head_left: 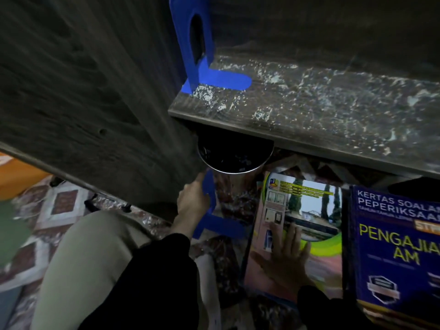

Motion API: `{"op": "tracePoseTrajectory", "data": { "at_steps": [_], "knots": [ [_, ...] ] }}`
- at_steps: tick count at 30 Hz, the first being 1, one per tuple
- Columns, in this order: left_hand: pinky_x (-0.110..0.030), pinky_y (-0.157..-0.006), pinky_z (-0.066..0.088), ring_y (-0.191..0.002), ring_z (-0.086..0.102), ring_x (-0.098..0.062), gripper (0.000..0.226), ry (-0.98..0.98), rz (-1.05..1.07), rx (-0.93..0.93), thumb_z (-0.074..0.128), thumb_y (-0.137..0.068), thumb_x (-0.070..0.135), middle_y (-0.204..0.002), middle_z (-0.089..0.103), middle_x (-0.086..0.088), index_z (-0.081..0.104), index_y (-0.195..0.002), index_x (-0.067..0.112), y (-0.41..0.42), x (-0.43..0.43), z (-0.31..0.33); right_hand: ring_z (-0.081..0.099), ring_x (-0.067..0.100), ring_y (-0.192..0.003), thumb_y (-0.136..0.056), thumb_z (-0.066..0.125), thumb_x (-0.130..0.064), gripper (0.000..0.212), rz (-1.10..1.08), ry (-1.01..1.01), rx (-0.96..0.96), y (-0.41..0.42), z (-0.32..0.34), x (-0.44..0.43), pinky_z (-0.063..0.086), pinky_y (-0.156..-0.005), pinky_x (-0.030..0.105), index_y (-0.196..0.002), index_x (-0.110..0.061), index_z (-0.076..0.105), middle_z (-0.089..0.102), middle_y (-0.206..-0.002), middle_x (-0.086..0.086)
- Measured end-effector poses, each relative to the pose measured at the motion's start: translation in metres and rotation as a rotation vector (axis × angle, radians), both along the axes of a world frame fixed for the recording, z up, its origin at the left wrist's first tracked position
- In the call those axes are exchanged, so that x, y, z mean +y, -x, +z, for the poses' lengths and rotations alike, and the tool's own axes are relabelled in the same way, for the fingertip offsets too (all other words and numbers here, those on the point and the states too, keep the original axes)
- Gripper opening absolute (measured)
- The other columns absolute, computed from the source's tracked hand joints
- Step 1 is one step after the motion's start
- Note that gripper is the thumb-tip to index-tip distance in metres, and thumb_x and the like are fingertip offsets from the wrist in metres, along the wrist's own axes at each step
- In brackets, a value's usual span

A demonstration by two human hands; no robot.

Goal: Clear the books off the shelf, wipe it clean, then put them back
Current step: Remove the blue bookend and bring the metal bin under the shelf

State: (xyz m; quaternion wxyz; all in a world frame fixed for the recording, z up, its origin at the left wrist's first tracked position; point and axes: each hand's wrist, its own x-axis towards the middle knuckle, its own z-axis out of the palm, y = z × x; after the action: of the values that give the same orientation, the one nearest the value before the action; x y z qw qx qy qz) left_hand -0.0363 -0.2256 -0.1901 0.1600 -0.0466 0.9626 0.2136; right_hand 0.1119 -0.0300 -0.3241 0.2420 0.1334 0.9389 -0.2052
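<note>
Head, left hand (192,201): bookend (219,225), right hand (284,257): book (309,206)

Home study corner, dimly lit. A dark wood-grain shelf (309,110) stands on a floor (59,203) laid with patterned tile-print vinyl, a blue bookend (190,44) on the board. School exam books (392,246) lie stacked on the floor, one titled "Kertas Soalan Peperiksaan, Pengajian Am".
</note>
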Motion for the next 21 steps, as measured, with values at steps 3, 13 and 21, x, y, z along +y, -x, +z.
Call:
{"op": "tracePoseTrajectory", "data": {
  "at_steps": [3, 13, 21],
  "knots": [
    [-0.038, -0.062, 0.040, -0.087, 0.058, -0.037, 0.068, -0.059, 0.035, -0.030, 0.047, -0.093, 0.002, -0.104, 0.061, -0.017, 0.019, -0.150, 0.028, -0.004, 0.007, -0.020, -0.047, 0.026, -0.129, -0.052, -0.014, -0.095, 0.111, 0.060, -0.056, -0.005, 0.004, 0.013, 0.001, -0.010, -0.103, 0.057, -0.142, -0.032, -0.031, -0.030, -0.150, 0.017],
    [-0.052, -0.078, 0.050, -0.099, 0.057, -0.049, 0.088, -0.259, 0.177, -0.233, 0.053, -0.089, -0.001, -0.120, 0.052, -0.028, -0.004, -0.151, 0.025, -0.028, 0.017, -0.073, -0.065, 0.017, -0.106, -0.031, -0.027, -0.095, 0.113, 0.083, -0.008, -0.088, 0.006, 0.014, 0.005, -0.046, -0.079, 0.043, -0.128, -0.039, -0.046, -0.057, -0.128, 0.004],
    [-0.045, -0.086, 0.044, -0.117, 0.048, -0.040, 0.087, 0.079, 0.011, -0.287, 0.052, -0.093, 0.012, -0.145, 0.033, -0.022, -0.013, -0.151, 0.015, -0.025, 0.019, -0.066, -0.052, 0.025, -0.122, -0.037, -0.020, -0.097, 0.112, 0.080, -0.008, -0.083, 0.004, 0.014, 0.003, -0.024, -0.105, 0.054, -0.130, -0.040, -0.044, -0.051, -0.134, 0.006]
  ]
}}
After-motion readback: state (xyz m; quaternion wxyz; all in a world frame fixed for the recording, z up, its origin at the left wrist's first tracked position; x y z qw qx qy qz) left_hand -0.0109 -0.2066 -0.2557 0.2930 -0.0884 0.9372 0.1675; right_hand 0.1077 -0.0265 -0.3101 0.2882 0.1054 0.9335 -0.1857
